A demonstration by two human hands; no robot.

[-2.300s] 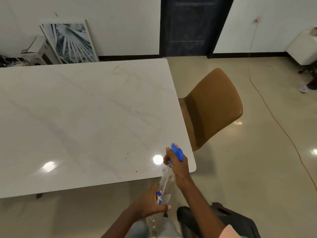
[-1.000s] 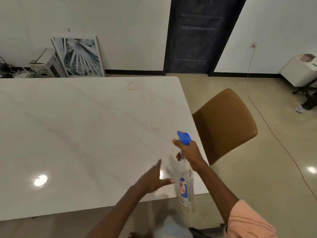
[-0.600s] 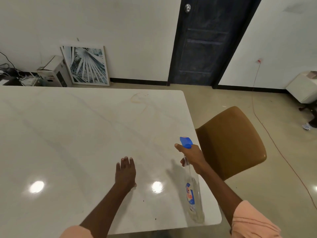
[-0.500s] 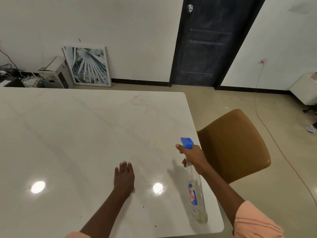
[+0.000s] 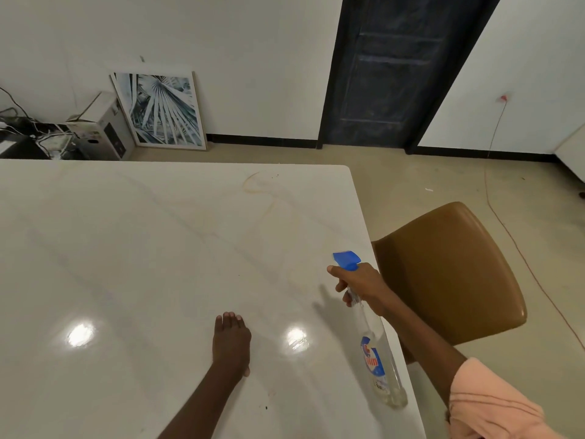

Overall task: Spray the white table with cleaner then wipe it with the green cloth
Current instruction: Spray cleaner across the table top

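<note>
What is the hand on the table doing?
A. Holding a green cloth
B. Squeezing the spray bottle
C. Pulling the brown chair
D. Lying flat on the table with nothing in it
D. The left hand lies flat, fingers straight, on the white table with nothing in it, while the right hand grips the spray bottle.

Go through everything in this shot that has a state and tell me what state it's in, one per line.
Spray bottle: held up over the table, blue nozzle aimed across it, nearly empty.
Right hand: grips the bottle's neck.
Left hand: flat on the table, fingers straight.
White table: glossy, brownish ring stain near the far corner, dark specks near the front.
Door: closed.
Brown chair: unoccupied, at the table's right edge.
Framed picture: leaning against the wall.
</note>
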